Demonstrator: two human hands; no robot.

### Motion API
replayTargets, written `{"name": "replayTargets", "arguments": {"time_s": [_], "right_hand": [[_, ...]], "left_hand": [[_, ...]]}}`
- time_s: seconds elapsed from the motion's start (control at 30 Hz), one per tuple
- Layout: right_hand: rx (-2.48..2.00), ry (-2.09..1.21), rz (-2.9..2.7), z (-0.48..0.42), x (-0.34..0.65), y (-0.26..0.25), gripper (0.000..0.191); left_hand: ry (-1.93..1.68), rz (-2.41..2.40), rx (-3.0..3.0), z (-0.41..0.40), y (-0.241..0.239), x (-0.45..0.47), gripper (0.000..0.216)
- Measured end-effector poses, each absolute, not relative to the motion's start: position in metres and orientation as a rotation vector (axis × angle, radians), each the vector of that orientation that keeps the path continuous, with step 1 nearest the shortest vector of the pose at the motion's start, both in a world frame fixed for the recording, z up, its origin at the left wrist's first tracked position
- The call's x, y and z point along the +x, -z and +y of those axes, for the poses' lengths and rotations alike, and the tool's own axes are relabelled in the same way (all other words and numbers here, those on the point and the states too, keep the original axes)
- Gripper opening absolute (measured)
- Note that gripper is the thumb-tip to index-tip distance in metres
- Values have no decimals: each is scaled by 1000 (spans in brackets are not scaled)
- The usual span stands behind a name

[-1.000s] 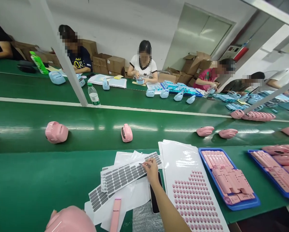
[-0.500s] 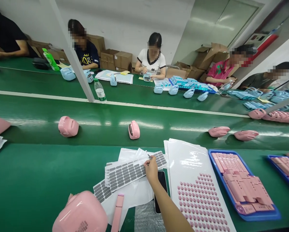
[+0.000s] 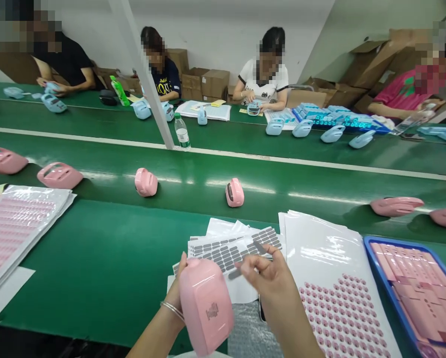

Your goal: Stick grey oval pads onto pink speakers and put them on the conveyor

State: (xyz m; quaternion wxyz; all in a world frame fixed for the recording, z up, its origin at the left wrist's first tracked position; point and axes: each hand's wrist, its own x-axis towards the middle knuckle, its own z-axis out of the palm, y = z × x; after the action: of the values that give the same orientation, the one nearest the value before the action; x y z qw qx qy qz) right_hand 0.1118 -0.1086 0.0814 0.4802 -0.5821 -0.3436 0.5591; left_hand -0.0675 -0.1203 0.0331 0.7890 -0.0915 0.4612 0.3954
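A glossy pink plastic housing (image 3: 204,308) with a patch of small dark slots is gripped from its left side by my left hand (image 3: 177,293), whose fingers are partly hidden behind it. To the right, my right hand (image 3: 270,276) has its fingers pinched just above the sheets. A small grey sticker (image 3: 235,273) shows at its fingertips. Another slim grey piece (image 3: 259,247) lies along the fingers; I cannot make out its kind. Beneath and beyond both hands are overlapping white sheets of grey oval stickers (image 3: 223,254).
At right lie a sheet of round pink stickers (image 3: 342,318) and a blue tray (image 3: 370,278) of pink parts. Pink housings (image 3: 235,193) stand along the green belt beyond. Stacked sticker sheets (image 3: 21,214) lie at left. Across the belt, several people handle light-blue housings.
My left hand has come into view holding the pink housing, now raised and turned. My right hand has drawn back from the sticker sheet towards it. The view has swung left.
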Motion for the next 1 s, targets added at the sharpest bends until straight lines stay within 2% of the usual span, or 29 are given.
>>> {"name": "replayTargets", "arguments": {"time_s": [0.03,0.17,0.37,1.0], "right_hand": [[-1364,-1450,-742,-118,105,-100,62],[-1395,-1526,-612,-136,90,-136,59],[-1517,-1431,-714,-138,95,-135,55],[-1534,-1330,-770,-142,92,-135,51]], "left_hand": [[-818,931,-200,-119,-37,-63,56],[-724,825,-193,-112,-49,-49,58],[-721,1053,-136,-111,-54,-49,53],[-740,1111,-126,-112,-61,-43,47]]}}
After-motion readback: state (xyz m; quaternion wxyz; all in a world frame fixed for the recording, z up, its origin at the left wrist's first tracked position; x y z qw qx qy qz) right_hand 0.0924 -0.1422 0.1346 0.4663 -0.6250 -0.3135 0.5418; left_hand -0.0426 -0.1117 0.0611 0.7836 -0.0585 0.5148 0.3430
